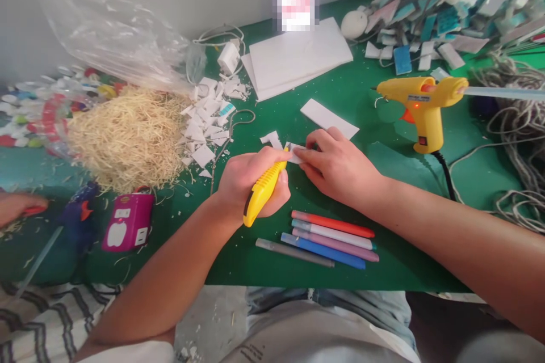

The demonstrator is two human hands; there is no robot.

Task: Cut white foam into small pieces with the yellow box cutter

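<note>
My left hand [251,178] is wrapped round a yellow utility knife [264,190], its blade end touching a small white foam piece [295,153]. With bent fingers, my right hand [336,167] presses on that same piece from the right. A small white scrap [271,139] lies just beyond the blade. Behind my right fingers rests a white foam strip [327,117]. Several markers, among them a red one [332,223] and a blue one [326,250], lie side by side nearer to me.
A yellow glue gun [430,108] with its cord stands at the right, near tangled grey rope [517,125]. White sheets [302,62] lie at the back. Left are straw [130,136], foam scraps [202,136], a magenta box [128,221] and another person's hand [19,207].
</note>
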